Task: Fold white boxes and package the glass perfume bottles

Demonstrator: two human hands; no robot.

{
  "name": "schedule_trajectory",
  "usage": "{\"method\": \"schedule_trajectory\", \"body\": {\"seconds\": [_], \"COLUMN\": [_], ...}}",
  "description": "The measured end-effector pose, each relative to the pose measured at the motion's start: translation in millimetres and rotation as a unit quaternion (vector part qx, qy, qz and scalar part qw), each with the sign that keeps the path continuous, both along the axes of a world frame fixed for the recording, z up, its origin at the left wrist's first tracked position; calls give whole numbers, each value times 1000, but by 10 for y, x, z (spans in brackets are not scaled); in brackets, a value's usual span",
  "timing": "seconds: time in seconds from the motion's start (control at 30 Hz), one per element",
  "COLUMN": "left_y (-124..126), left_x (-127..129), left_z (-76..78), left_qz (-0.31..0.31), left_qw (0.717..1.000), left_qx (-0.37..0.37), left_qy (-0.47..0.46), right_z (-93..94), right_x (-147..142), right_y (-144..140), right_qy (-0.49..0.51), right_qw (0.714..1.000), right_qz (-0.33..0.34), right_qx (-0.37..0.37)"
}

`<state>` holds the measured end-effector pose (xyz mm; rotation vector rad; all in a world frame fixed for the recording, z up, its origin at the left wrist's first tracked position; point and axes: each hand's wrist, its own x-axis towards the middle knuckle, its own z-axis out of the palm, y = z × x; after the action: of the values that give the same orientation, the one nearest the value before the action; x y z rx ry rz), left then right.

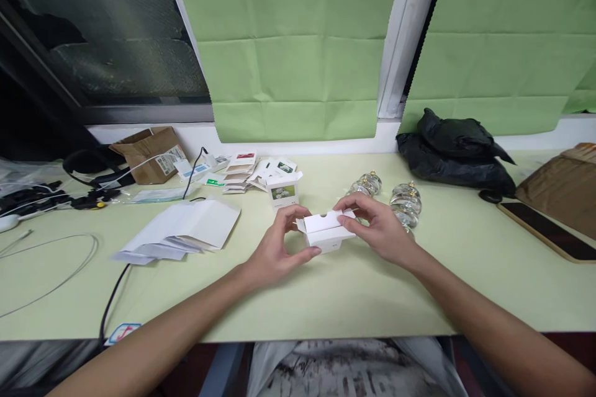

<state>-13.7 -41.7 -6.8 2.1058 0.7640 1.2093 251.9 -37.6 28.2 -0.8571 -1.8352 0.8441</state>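
White carton: small white box [326, 232], centre of frame, held just above the bench [354, 298] between both hands.
Left hand: left hand [275, 248] grasps the box at its left end, thumb under the lower front edge, fingers curled over the top left corner.
Right hand: right hand [377, 226] grips the right end, thumb on the top flap, fingers wrapped behind.
Progress: box body is formed; top flap lies almost flat, left tuck tab still stands out, so closing appears unfinished. Contents cannot be seen.
Nearby stock: second small box [284, 192] stands upright just beyond the hands; flat printed cartons [239, 170] lie stacked behind it; two clear glass ornaments [406, 201] lie just behind the right hand.
Bench surface: pale green, matt; white paper sheets [186, 226] at centre left, black cable [112, 298] running off the front edge.
Left side: brown cardboard box [151, 152], black headphones and cables at upper left.
Right side: black plastic bag [456, 152], brown paper bag [565, 183], and dark phone [542, 229] at right edge.
Room: green paper [298, 43] covers the window panes; one dark pane is uncovered at upper left.
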Motion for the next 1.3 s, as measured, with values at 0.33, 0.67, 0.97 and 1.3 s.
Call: {"method": "schedule_trajectory", "body": {"seconds": [0.33, 0.67, 0.97, 1.3], "left_y": [18, 83, 202, 284], "left_x": [24, -7, -96, -353], "left_z": [-19, -8, -69, -9], "left_qz": [48, 87, 101, 88], "left_qw": [996, 994, 993, 983], "left_qx": [-63, -53, 5, 155], "left_qy": [41, 37, 67, 39], "right_z": [23, -99, -208, -114], "right_x": [-17, -66, -149, -192], "right_y": [-52, -80, -14, 36], "right_qy": [18, -84, -100, -43], "right_qw": [1000, 984, 980, 998], "right_qz": [1, -46, -59, -10], "right_qx": [23, 148, 164, 44]}}
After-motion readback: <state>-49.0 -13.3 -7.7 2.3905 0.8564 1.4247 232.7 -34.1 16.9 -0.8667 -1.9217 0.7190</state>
